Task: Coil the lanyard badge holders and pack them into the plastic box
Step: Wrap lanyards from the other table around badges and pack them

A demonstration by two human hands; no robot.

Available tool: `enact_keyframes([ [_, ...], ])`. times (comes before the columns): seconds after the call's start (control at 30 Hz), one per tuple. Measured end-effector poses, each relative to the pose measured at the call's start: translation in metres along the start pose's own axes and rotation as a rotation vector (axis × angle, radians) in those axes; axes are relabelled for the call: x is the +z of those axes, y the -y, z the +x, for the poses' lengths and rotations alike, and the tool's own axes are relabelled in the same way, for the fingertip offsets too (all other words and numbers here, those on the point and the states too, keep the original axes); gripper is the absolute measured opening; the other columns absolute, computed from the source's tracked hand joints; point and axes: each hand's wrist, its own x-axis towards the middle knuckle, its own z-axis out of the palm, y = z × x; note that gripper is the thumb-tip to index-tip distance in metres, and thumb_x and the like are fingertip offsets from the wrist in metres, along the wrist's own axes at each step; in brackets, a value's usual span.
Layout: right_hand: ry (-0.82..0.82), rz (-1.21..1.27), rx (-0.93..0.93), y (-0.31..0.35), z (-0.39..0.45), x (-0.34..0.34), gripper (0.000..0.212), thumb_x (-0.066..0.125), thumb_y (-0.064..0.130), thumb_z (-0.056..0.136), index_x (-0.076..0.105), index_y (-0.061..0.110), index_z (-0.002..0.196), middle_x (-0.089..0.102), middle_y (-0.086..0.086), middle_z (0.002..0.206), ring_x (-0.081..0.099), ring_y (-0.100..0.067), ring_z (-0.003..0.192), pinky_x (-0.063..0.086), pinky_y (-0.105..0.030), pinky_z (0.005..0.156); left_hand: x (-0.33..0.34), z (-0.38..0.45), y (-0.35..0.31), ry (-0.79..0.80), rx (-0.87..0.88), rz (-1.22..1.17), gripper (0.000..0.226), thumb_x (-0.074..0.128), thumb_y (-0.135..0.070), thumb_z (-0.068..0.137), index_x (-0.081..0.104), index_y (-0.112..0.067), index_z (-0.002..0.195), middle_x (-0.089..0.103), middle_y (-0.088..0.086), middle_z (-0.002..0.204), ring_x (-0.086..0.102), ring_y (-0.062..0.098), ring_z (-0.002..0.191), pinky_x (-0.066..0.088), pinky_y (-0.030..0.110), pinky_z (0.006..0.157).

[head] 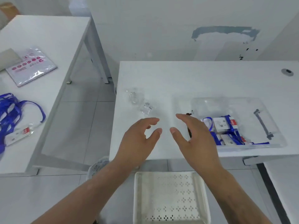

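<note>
Both empty, left hand (137, 139) and right hand (194, 136), fingers loosely spread; coiled lanyards (226, 130) inside plastic box (275, 143); loose blue lanyards (11, 109) on side table (48, 38); probably light, floppy; best pinched near badge.

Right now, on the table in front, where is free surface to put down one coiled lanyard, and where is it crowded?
The far half of the table is bare, behind the clear plastic box. A bare strip lies between the crumpled wrappers and the box. The box's near-left corner is crowded with blue lanyards; both hands hover over the near edge.
</note>
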Motion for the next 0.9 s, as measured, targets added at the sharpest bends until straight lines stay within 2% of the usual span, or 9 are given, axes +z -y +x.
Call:
enact_keyframes([
  [0.07,0.040,0.012,-0.016,0.034,-0.023,0.040,0.043,0.056,0.051,0.092,0.050,0.042,0.133,0.048,0.030,0.136,0.037,0.007,0.130,0.032,-0.015,0.099,-0.048,-0.021,0.036,-0.021,-0.020,0.032,0.032,0.058,-0.044,0.094,0.056,-0.043,0.126,0.057,-0.031,0.121,0.053,-0.006,0.112,0.050,0.029,0.095],
  [0.17,0.074,0.015,0.005,0.077,-0.051,0.089,0.045,0.056,0.052,0.092,0.049,0.042,0.135,0.045,0.028,0.140,0.034,0.007,0.131,0.029,-0.014,0.103,-0.111,-0.046,0.078,-0.013,-0.037,0.064,0.036,0.056,-0.044,0.095,0.052,-0.043,0.130,0.052,-0.032,0.119,0.053,-0.002,0.112,0.046,0.027,0.098],
  [0.3,0.094,0.054,0.075,0.133,-0.078,0.139,0.044,0.057,0.049,0.093,0.047,0.043,0.135,0.043,0.026,0.142,0.032,0.004,0.133,0.032,-0.022,0.109,-0.191,-0.071,0.122,0.000,-0.032,0.113,0.040,0.054,-0.042,0.096,0.050,-0.037,0.136,0.052,-0.022,0.123,0.054,0.003,0.112,0.045,0.030,0.100],
  [0.37,0.104,0.037,0.084,0.155,-0.088,0.156,0.044,0.056,0.048,0.093,0.046,0.043,0.136,0.041,0.027,0.143,0.032,0.004,0.134,0.031,-0.021,0.108,-0.218,-0.080,0.140,0.000,-0.036,0.128,0.039,0.054,-0.041,0.096,0.051,-0.037,0.135,0.053,-0.020,0.124,0.054,0.003,0.111,0.046,0.031,0.098],
  [0.5,0.143,0.029,0.080,0.183,-0.099,0.179,0.045,0.056,0.047,0.094,0.045,0.042,0.137,0.040,0.027,0.144,0.032,0.004,0.134,0.027,-0.018,0.107,-0.243,-0.092,0.167,-0.015,-0.075,0.120,0.037,0.055,-0.039,0.096,0.052,-0.036,0.132,0.056,-0.019,0.126,0.054,0.002,0.111,0.048,0.032,0.096],
  [0.73,0.231,0.035,0.001,0.214,-0.095,0.215,0.042,0.056,0.044,0.094,0.047,0.040,0.135,0.042,0.027,0.137,0.036,0.006,0.128,0.029,-0.017,0.102,-0.268,-0.101,0.198,-0.049,-0.112,0.151,0.037,0.054,-0.039,0.097,0.051,-0.035,0.133,0.054,-0.022,0.127,0.053,-0.001,0.110,0.049,0.029,0.096],
  [0.9,0.285,0.013,-0.041,0.238,-0.086,0.245,0.043,0.056,0.042,0.094,0.046,0.039,0.135,0.046,0.025,0.135,0.042,0.001,0.126,0.036,-0.026,0.107,-0.304,-0.097,0.229,-0.092,-0.173,0.171,0.036,0.054,-0.038,0.097,0.051,-0.035,0.133,0.051,-0.024,0.118,0.054,0.001,0.108,0.050,0.029,0.095],
])
